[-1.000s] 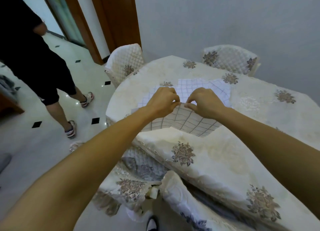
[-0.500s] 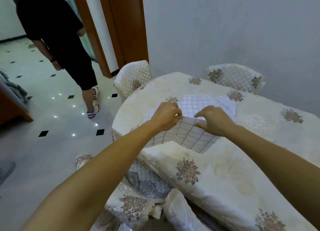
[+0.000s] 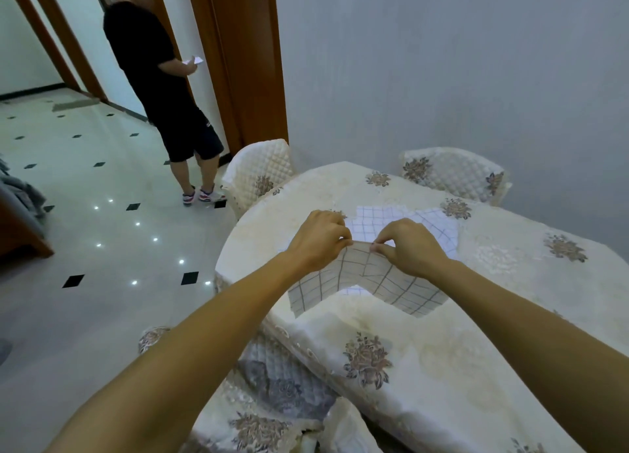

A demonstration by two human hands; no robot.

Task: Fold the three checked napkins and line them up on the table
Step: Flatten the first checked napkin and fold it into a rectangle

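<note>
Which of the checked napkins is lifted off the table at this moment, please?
The near napkin, pinched at its top edge by the left hand and right hand. The other checked napkins lie flat behind it.

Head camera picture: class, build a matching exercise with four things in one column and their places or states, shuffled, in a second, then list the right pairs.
Things
1. lifted checked napkin
2. flat checked napkins
3. quilted chair
4. bystander in black

Places or states
A. standing by the wooden door frame
B. pinched at its top edge by the left hand and right hand
C. lying on the tablecloth beyond the hands
D. tucked at the table's far left end

Pairs: 1-B, 2-C, 3-D, 4-A
</note>
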